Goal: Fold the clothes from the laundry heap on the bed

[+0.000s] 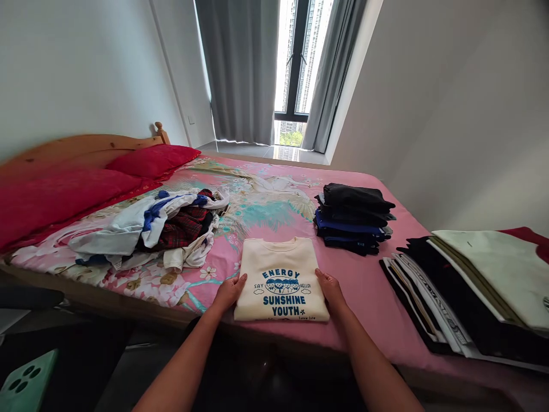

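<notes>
A cream T-shirt (pixel 281 257) with blue lettering lies folded into a neat rectangle at the near edge of the bed, its collar facing away from me. My left hand (pixel 230 290) grips its left side edge, thumb on top and the other fingers mostly hidden. On the opposite side my right hand (pixel 329 287) pinches the right edge in the same way. The shirt appears to rest flat on the sheet.
A loose heap of clothes (pixel 171 226) lies left on the pink bed (pixel 360 303). Folded dark garments (pixel 355 217) are stacked at right, with folded shirts (pixel 480 292) nearer. Red pillows (pixel 150 160) lie by the wooden headboard (pixel 86 149). A green phone (pixel 28 380) is lower left.
</notes>
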The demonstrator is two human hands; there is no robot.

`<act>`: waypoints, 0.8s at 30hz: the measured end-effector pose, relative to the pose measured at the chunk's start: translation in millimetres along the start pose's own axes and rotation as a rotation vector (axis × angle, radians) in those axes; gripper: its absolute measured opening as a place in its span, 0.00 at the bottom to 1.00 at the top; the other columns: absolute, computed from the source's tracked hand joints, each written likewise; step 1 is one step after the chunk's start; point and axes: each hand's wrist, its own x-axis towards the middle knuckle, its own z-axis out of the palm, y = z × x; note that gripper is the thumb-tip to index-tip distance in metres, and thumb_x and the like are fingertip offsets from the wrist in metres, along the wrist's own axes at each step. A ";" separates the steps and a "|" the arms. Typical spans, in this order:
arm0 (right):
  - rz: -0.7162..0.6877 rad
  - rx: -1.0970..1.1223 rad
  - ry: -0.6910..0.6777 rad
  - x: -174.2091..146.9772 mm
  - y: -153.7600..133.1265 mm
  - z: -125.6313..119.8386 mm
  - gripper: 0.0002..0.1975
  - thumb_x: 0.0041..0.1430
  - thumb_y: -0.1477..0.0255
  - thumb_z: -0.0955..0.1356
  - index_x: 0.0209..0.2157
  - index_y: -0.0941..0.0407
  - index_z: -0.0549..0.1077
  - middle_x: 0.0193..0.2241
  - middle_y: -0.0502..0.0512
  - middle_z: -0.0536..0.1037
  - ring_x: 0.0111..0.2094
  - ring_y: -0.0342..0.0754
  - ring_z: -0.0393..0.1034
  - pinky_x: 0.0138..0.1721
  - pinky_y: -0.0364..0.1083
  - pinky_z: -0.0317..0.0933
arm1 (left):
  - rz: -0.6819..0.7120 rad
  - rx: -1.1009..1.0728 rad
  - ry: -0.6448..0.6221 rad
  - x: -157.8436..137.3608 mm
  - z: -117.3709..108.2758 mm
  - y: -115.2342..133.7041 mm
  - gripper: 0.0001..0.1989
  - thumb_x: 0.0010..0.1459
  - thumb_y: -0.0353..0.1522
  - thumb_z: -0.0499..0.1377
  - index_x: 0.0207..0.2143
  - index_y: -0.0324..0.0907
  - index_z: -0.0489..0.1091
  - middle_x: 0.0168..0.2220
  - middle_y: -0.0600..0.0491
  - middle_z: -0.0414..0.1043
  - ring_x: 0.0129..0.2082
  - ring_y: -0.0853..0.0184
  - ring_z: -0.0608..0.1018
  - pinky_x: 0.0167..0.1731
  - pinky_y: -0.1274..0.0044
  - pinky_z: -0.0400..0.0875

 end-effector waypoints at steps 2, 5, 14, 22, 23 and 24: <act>0.041 0.011 -0.033 -12.7 2.6 -6.9 0.26 0.50 0.49 0.64 0.35 0.58 0.72 0.29 0.57 0.78 0.27 0.51 0.71 0.27 0.46 0.65 | -0.050 -0.103 -0.120 -5.7 -3.6 -5.8 0.26 0.54 0.52 0.50 0.25 0.39 0.72 0.23 0.52 0.73 0.23 0.66 0.72 0.22 0.78 0.58; 0.030 -0.113 -0.027 -37.9 13.0 -17.5 0.25 0.49 0.49 0.66 0.32 0.59 0.74 0.29 0.57 0.78 0.28 0.51 0.70 0.28 0.46 0.63 | -0.122 -0.290 -0.284 -21.5 -6.8 -14.9 0.29 0.46 0.56 0.56 0.28 0.36 0.72 0.22 0.53 0.71 0.20 0.70 0.68 0.19 0.79 0.54; -0.041 -0.060 0.022 -76.3 24.1 -20.3 0.22 0.49 0.51 0.67 0.27 0.59 0.71 0.26 0.52 0.75 0.28 0.46 0.66 0.31 0.42 0.60 | -0.156 -0.599 -0.254 -54.5 -0.4 -20.4 0.25 0.38 0.49 0.65 0.29 0.37 0.70 0.25 0.53 0.73 0.24 0.68 0.71 0.24 0.78 0.63; 0.097 0.144 0.029 -90.8 21.9 -11.4 0.22 0.41 0.51 0.71 0.24 0.56 0.68 0.15 0.45 0.66 0.18 0.43 0.61 0.20 0.41 0.56 | -0.200 -0.419 -0.205 -69.8 4.1 -28.3 0.28 0.42 0.56 0.57 0.29 0.40 0.67 0.11 0.64 0.54 0.08 0.75 0.56 0.09 0.81 0.44; 0.112 0.143 0.042 -92.5 20.6 -10.8 0.23 0.41 0.50 0.71 0.24 0.56 0.66 0.12 0.43 0.62 0.15 0.41 0.56 0.16 0.41 0.51 | -0.190 -0.420 -0.194 -70.3 3.7 -26.8 0.28 0.42 0.57 0.56 0.29 0.40 0.66 0.11 0.64 0.53 0.08 0.75 0.56 0.09 0.82 0.45; 0.125 0.131 0.049 -94.8 19.8 -10.7 0.23 0.41 0.50 0.70 0.23 0.55 0.65 0.11 0.42 0.59 0.13 0.39 0.51 0.14 0.40 0.46 | -0.179 -0.423 -0.191 -70.9 3.5 -26.1 0.28 0.42 0.57 0.56 0.30 0.40 0.66 0.11 0.64 0.54 0.08 0.75 0.57 0.09 0.82 0.45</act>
